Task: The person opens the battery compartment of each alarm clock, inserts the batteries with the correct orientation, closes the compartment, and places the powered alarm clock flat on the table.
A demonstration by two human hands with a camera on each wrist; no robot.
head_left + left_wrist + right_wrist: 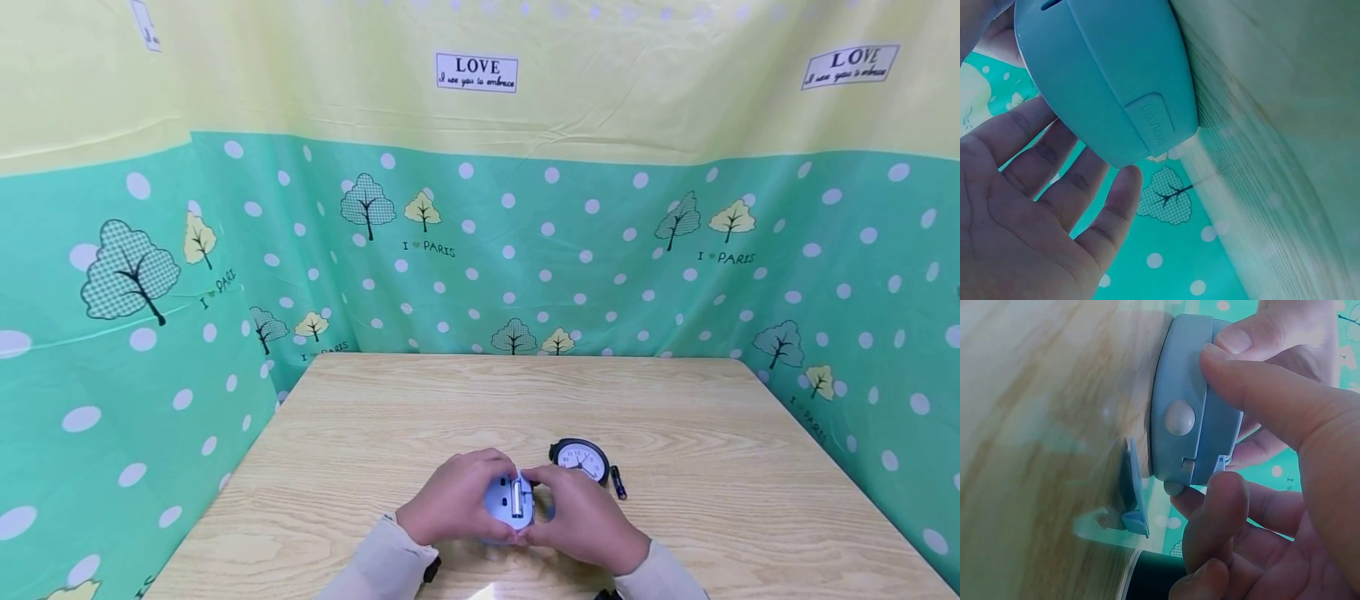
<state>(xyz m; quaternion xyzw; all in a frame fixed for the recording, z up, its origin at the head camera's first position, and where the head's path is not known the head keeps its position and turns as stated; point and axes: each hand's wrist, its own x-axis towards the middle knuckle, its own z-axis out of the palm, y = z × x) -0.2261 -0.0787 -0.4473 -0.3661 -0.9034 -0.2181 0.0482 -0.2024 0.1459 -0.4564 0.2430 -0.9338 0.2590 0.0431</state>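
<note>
The alarm clock [1110, 75] is pale blue, the small plastic piece [1135, 494] blue too. The analog clock [581, 460] is black-rimmed and white-faced. Light-tan wood grain streaks the tabletop [480, 404]. The curtain [525, 196], yellow above green, carries pale dots [507, 201] and checked or yellow trees [367, 198]; both sleeves [384, 560] are off-white.
</note>
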